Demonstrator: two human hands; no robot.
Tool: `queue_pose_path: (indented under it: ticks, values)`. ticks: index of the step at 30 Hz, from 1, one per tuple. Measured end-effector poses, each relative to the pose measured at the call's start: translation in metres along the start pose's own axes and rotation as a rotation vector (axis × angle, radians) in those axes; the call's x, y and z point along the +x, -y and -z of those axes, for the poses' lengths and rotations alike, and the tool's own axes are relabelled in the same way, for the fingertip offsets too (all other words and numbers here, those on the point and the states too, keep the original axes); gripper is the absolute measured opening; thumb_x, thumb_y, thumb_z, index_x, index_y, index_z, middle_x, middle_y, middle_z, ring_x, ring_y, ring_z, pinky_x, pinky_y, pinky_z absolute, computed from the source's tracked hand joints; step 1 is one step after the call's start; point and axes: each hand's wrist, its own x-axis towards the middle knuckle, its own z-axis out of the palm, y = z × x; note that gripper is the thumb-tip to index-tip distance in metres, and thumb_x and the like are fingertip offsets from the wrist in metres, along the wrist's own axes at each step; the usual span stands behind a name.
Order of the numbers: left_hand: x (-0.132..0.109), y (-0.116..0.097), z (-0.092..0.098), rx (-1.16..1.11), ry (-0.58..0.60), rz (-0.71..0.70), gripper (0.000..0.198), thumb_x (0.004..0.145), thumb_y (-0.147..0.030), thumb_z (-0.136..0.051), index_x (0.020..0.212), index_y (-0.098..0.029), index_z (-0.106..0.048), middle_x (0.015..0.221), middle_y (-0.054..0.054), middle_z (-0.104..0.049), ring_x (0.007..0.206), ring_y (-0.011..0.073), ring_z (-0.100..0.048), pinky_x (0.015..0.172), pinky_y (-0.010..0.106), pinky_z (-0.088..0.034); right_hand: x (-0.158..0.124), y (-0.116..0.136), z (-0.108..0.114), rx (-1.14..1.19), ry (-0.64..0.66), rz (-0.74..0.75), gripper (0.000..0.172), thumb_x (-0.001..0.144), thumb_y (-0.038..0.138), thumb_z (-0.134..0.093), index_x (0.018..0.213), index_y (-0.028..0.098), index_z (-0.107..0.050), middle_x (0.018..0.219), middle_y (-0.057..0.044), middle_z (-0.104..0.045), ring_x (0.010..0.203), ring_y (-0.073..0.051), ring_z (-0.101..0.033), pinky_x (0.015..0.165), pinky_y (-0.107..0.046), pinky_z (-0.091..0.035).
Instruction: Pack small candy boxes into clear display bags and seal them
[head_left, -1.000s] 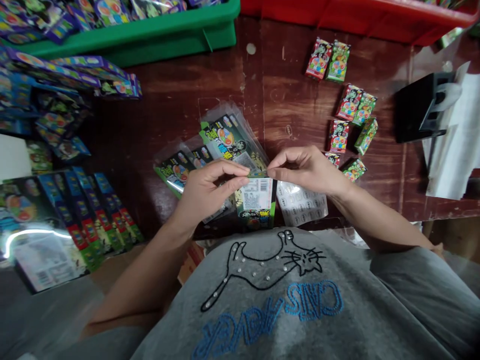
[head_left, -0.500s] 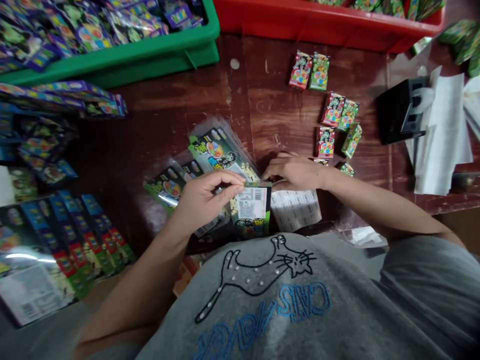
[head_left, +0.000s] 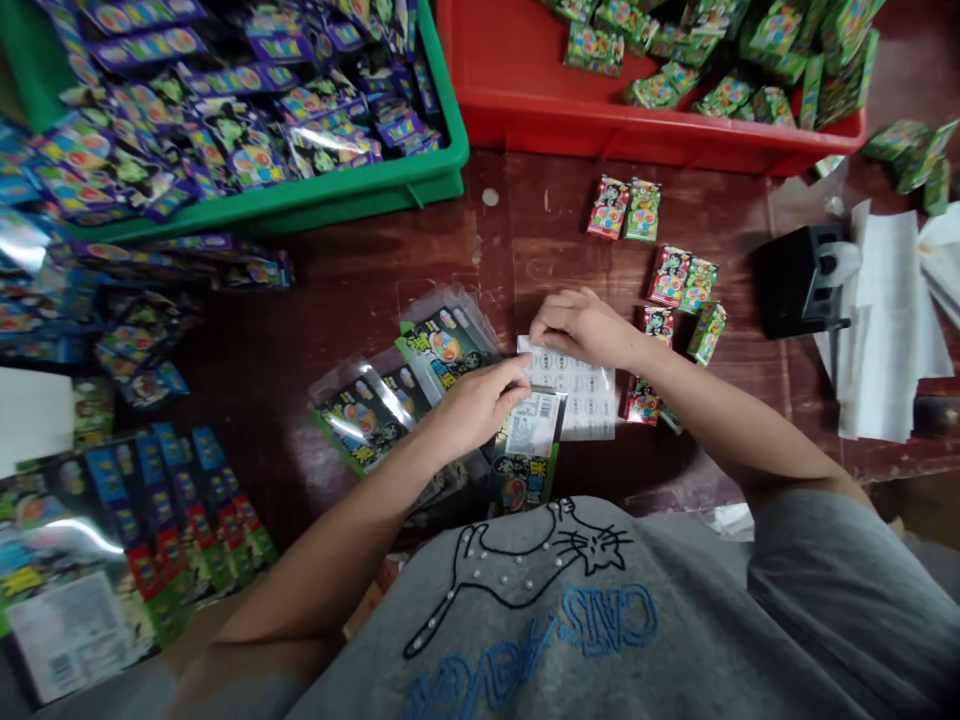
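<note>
Dim light, glare on packaging (head_left: 86, 545) (lower left), blurred edges

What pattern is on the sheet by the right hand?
The sheet is whitish, with rows of small round printed marks; head view shows it best.

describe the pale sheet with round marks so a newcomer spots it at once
On the dark red table, look in front of the red bin for the right hand. The sheet extends from that hand toward the grey shirt. Rows of small round marks set it apart from the dark printed packs beside it.
</note>
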Motion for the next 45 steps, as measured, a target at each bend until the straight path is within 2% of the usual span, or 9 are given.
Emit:
queue_pose_path:
  ticks: [3, 6, 12, 21, 27, 33, 36, 41, 45]
  values:
    - [-0.001, -0.001, 0.001, -0.009, 0.0, 0.0, 0.01, 0.1, -0.026, -0.06, 0.1, -0.025, -0.069, 0.118, 0.008, -0.082, 0.104, 0.0223, -0.079, 0.093, 0.039, -0.061, -0.01, 0.007, 0.006, 0.191, -0.044, 0.095, 0.023, 0.107, 0.04, -0.061, 0.097, 0.024, -0.074, 0.097, -0.003, -0.075, 0.094, -0.02, -0.063, 0.096, -0.041, -0.041]
    - [-0.005, -0.004, 0.004, -0.029, -0.004, 0.025, 0.011, 0.1, -0.028, -0.06, 0.101, -0.024, -0.07, 0.118, 0.007, -0.081, 0.103, 0.0212, -0.077, 0.09, 0.036, -0.06, -0.019, 0.022, 0.013, 0.528, -0.106, -0.02, 0.022, 0.103, 0.044, -0.068, 0.101, 0.022, -0.07, 0.096, -0.002, -0.072, 0.09, -0.016, -0.063, 0.089, -0.036, -0.048]
    - [-0.014, -0.009, 0.006, -0.124, -0.045, 0.132, 0.013, 0.092, -0.028, -0.066, 0.101, -0.022, -0.073, 0.097, 0.003, -0.08, 0.084, 0.0176, -0.073, 0.071, 0.029, -0.055, -0.03, 0.051, -0.001, 0.918, 0.108, -0.224, 0.045, 0.093, 0.033, -0.077, 0.127, 0.02, -0.05, 0.095, 0.002, -0.068, 0.084, -0.012, -0.064, 0.076, -0.028, -0.051]
    - [-0.018, -0.008, 0.005, -0.22, -0.1, 0.131, 0.012, 0.09, -0.03, -0.069, 0.096, -0.021, -0.074, 0.094, 0.004, -0.081, 0.083, 0.0175, -0.073, 0.078, 0.032, -0.057, -0.034, 0.071, -0.023, 0.434, -0.074, -0.197, 0.057, 0.092, 0.026, -0.072, 0.141, 0.019, -0.044, 0.104, -0.003, -0.069, 0.088, -0.017, -0.063, 0.079, -0.034, -0.047]
    - [-0.023, -0.008, 0.008, -0.235, -0.1, 0.118, 0.014, 0.085, -0.025, -0.065, 0.095, -0.021, -0.074, 0.096, 0.004, -0.081, 0.083, 0.0181, -0.073, 0.075, 0.032, -0.057, -0.052, 0.101, -0.037, -0.05, -0.198, -0.186, 0.041, 0.11, 0.028, -0.055, 0.151, 0.026, -0.051, 0.106, -0.004, -0.081, 0.1, -0.026, -0.063, 0.095, -0.046, -0.037]
    - [-0.022, -0.011, 0.011, -0.328, -0.029, 0.101, 0.031, 0.08, -0.035, -0.081, 0.102, -0.021, -0.064, 0.097, 0.004, -0.077, 0.088, 0.0199, -0.074, 0.076, 0.033, -0.06, -0.061, 0.107, -0.04, 0.094, -0.145, -0.213, 0.082, 0.102, 0.032, -0.065, 0.172, 0.023, -0.022, 0.131, -0.01, -0.077, 0.116, -0.033, -0.063, 0.103, -0.054, -0.041]
    - [-0.029, -0.009, 0.032, -0.361, 0.039, 0.081, 0.04, 0.083, -0.034, -0.081, 0.118, -0.023, -0.065, 0.102, 0.005, -0.078, 0.091, 0.0201, -0.075, 0.074, 0.031, -0.06, -0.078, 0.104, -0.033, 0.25, -0.282, -0.199, 0.088, 0.101, 0.038, -0.066, 0.173, 0.031, -0.016, 0.145, -0.012, -0.067, 0.128, -0.033, -0.061, 0.113, -0.058, -0.044]
    - [-0.064, 0.001, 0.058, -0.365, -0.48, 0.106, 0.047, 0.09, -0.035, -0.081, 0.135, -0.03, -0.065, 0.112, -0.001, -0.076, 0.102, 0.0186, -0.071, 0.085, 0.032, -0.061, -0.108, 0.107, -0.051, 0.465, -0.66, -0.392, 0.085, 0.097, 0.057, -0.069, 0.165, 0.038, -0.023, 0.152, -0.014, -0.053, 0.13, -0.032, -0.06, 0.106, -0.055, -0.057]
    - [-0.097, 0.002, 0.027, -0.502, -0.654, 0.118, 0.051, 0.089, -0.034, -0.082, 0.136, -0.034, -0.061, 0.126, -0.002, -0.073, 0.112, 0.0191, -0.069, 0.093, 0.035, -0.061, -0.104, 0.114, -0.076, 0.557, -0.796, -0.45, 0.084, 0.094, 0.061, -0.071, 0.16, 0.038, -0.026, 0.141, -0.011, -0.055, 0.124, -0.028, -0.062, 0.101, -0.049, -0.061]
